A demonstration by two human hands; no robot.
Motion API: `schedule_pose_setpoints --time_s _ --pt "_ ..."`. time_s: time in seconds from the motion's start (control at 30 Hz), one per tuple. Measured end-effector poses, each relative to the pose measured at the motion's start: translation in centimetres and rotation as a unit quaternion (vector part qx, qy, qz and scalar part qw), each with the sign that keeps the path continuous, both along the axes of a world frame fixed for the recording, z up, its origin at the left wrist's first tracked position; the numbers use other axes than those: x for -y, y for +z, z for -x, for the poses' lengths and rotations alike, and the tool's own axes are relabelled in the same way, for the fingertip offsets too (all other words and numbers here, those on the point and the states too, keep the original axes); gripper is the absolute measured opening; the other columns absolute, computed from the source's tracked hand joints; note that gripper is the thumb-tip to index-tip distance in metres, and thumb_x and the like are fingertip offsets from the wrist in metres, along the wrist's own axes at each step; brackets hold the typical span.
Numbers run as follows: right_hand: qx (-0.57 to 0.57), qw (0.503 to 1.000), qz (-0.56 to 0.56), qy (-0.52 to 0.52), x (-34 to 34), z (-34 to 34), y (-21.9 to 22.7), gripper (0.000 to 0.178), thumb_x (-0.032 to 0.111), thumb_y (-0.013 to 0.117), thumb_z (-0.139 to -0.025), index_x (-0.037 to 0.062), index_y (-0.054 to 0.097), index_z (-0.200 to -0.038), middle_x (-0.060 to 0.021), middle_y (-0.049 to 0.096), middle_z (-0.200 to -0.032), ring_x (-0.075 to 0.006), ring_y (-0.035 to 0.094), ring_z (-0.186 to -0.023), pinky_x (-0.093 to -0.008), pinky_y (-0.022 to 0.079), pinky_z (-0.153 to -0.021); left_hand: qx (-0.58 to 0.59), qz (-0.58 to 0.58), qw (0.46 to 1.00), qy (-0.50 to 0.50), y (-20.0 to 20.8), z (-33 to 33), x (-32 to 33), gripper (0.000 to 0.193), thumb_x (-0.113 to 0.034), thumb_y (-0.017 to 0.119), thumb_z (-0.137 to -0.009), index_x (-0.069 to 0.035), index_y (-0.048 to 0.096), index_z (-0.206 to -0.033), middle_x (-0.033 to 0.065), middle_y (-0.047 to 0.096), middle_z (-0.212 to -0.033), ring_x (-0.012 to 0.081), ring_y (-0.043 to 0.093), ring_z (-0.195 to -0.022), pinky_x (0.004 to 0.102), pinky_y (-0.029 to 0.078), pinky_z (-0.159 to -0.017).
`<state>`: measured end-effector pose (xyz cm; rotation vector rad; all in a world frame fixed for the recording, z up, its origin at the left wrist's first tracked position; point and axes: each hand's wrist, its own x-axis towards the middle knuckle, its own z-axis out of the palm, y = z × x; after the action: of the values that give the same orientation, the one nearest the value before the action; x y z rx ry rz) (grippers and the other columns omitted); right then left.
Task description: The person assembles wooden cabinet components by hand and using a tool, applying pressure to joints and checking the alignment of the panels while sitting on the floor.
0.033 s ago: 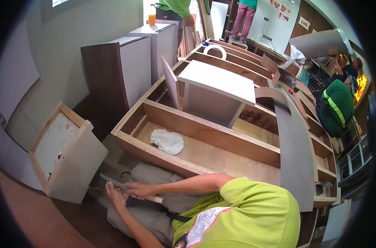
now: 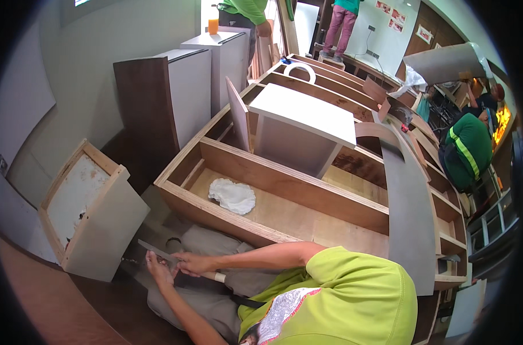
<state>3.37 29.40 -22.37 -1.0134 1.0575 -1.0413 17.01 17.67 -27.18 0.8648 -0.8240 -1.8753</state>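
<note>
Both hands meet low in the picture, over my outstretched legs in grey trousers. A thin, flat grey strip (image 2: pixel 151 247) slants up and left out of them. My left hand (image 2: pixel 160 270) is closed round the strip from the near side, fingers bent upward. My right hand (image 2: pixel 193 264) is closed at the strip's lower end, its fingertips partly hidden. A short pale piece (image 2: pixel 220 278) shows beneath my right wrist; what it belongs to is hidden. Just left of the hands, a tilted grey box with a wooden frame (image 2: pixel 107 224) stands on the floor.
A large wooden compartment frame (image 2: pixel 284 175) fills the middle, with a crumpled white cloth (image 2: pixel 232 196) inside and a white box-shaped cabinet (image 2: pixel 304 112) on top. A curved grey panel (image 2: pixel 410 213) lies across its right side. Dark-sided cabinets (image 2: pixel 140 106) stand behind; several people are farther off.
</note>
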Motion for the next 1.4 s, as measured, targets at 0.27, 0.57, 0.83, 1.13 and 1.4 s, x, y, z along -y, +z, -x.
schedule_pose_setpoints --time_s 0.27,0.57,0.83,1.13,1.4 --pt "0.025 0.99 0.026 -0.136 -2.4 4.0 9.1 0.054 0.022 0.047 -0.096 0.0065 0.027 -0.143 -0.0017 0.051 -0.072 -0.008 0.049 -0.053 -0.0225 0.041 -0.042 -0.043 -0.037 0.996 0.065 0.8 -0.9 0.0 0.026 -0.019 0.057 -0.094 -0.01 0.049 -0.117 -0.0001 0.051 -0.087 0.0054 0.047 -0.069 0.0179 0.038 -0.059" --pt "-0.001 0.786 0.301 -0.539 -11.6 32.2 30.0 0.02 0.003 0.036 -0.09 0.0005 0.048 -0.106 0.0002 0.045 -0.069 -0.0061 0.04 -0.046 -0.0203 0.039 -0.042 -0.002 -0.005 0.996 0.092 -2.3 -1.8 1.5 0.025 -0.019 0.057 -0.094 -0.011 0.05 -0.116 0.0018 0.057 -0.092 0.0082 0.054 -0.075 0.0183 0.044 -0.064" --pt "0.087 0.751 0.305 -0.579 -20.9 46.7 28.0 0.009 0.002 0.04 -0.087 0.0033 0.048 -0.084 0.0005 0.047 -0.062 -0.0056 0.046 -0.049 -0.021 0.044 -0.046 0.035 -0.001 0.997 0.062 -3.5 -0.2 1.2 0.03 -0.02 0.056 -0.094 -0.009 0.048 -0.121 0.0059 0.058 -0.098 0.0129 0.057 -0.078 0.0204 0.048 -0.066" --pt "-0.008 0.971 0.085 -0.225 -16.4 13.2 17.8 0.075 0.029 0.062 -0.089 0.0086 0.019 -0.148 -0.0015 0.064 -0.085 -0.0039 0.048 -0.056 -0.0198 0.042 -0.047 0.088 -0.013 0.978 0.186 -4.0 -0.7 1.6 0.043 -0.021 0.051 -0.096 -0.004 0.037 -0.133 0.0137 0.053 -0.119 0.0263 0.059 -0.098 0.0298 0.05 -0.08" --pt "0.045 0.999 -0.011 0.004 -14.4 3.1 3.4 0.071 0.01 0.051 -0.088 0.0052 0.014 -0.148 -0.0039 0.06 -0.077 -0.0065 0.047 -0.049 -0.0221 0.04 -0.041 0.083 -0.037 0.984 0.154 -6.3 -1.0 3.4 0.031 -0.031 0.051 -0.096 -0.011 0.054 -0.12 0.0082 0.06 -0.105 0.0199 0.06 -0.092 0.0285 0.05 -0.073"
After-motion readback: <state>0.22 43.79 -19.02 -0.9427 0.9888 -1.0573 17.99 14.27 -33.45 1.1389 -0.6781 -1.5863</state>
